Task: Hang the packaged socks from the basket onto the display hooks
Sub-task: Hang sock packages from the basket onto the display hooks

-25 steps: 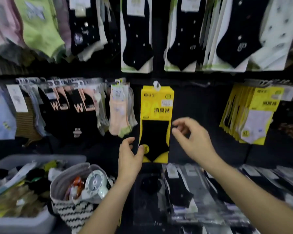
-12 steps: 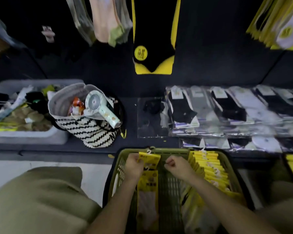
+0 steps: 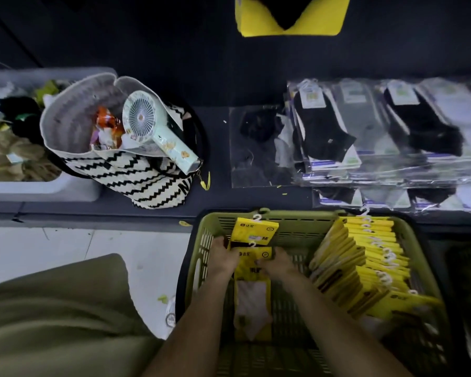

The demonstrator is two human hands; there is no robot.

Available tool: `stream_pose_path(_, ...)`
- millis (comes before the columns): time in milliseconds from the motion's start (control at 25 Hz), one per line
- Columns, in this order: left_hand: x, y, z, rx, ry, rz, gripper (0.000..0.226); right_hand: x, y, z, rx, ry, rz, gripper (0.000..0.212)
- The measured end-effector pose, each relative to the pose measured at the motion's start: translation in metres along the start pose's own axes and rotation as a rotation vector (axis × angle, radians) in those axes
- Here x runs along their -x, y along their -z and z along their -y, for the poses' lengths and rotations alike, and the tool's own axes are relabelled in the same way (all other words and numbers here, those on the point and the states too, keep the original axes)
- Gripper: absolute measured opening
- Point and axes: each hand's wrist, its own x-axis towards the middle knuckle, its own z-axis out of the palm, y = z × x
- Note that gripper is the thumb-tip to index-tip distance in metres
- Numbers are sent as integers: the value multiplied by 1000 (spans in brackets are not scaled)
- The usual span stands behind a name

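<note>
Hands now sit deeper in the green plastic basket [image 3: 305,227] than half a second ago, and the view has dipped, cutting the hanging yellow packet [image 3: 288,20] at twelve o'clock to its lower edge. The left hand [image 3: 223,257] and right hand [image 3: 279,263] close from either side on a flat yellow sock packet [image 3: 252,270] with a white plastic hook; how each finger grips is blurred. Another packet [image 3: 256,231] leans at its twelve o'clock. A slanted row of packets [image 3: 365,262] fills the basket's three o'clock side. On the dark tabletop [image 3: 215,131], a zigzag woven bag [image 3: 136,172] holds a pale handheld fan [image 3: 152,126].
</note>
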Motion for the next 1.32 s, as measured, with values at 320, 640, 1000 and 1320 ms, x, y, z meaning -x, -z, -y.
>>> stream_pose_path(320, -9, -6, 8, 11, 42, 38, 49, -2, 18, 2, -172, 126, -92, 14)
stream_pose_path(640, -5, 0, 5, -10, -19, 43, 25, 11, 22, 20, 65, 310, -137, 28)
stream_pose_path(1000, 59, 20, -71, 224, -322, 141, 38, 94, 109, 78, -48, 646, -134, 9)
stream_pose_path(1320, 132, 69, -149, 452, -674, 203, 27, 174, 147, 156, -150, 904, -139, 15)
